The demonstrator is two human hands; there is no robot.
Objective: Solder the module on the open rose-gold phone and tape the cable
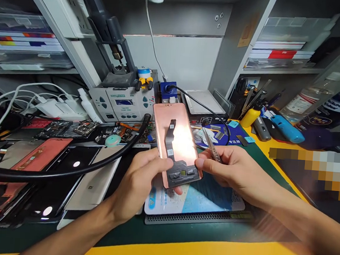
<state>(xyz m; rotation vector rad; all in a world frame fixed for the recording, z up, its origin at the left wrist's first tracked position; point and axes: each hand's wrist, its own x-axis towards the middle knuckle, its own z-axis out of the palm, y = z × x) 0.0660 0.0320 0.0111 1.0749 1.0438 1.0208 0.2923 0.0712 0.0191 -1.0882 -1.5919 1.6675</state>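
Note:
Tilted up in front of me is a copper-backed phone screen [158,122] with a dark flex cable [170,137] down its back and black film at its lower end. My left hand [139,172] grips its lower left edge, thumb on the back and fingertips underneath. With thumb and fingers closed, my right hand [228,165] holds metal tweezers [212,145], tips pointing up and away, while its thumb touches the screen's lower right edge. Below the screen lies a blue and white pad [211,201] on the green mat.
Several phone panels and a Xiaomi back cover [91,188] lie at the left, crossed by a thick black hose [96,169]. A soldering station [125,102] stands behind. To the right are a yellow bottle [251,114], a blue tool [287,128] and a clear bottle [310,95].

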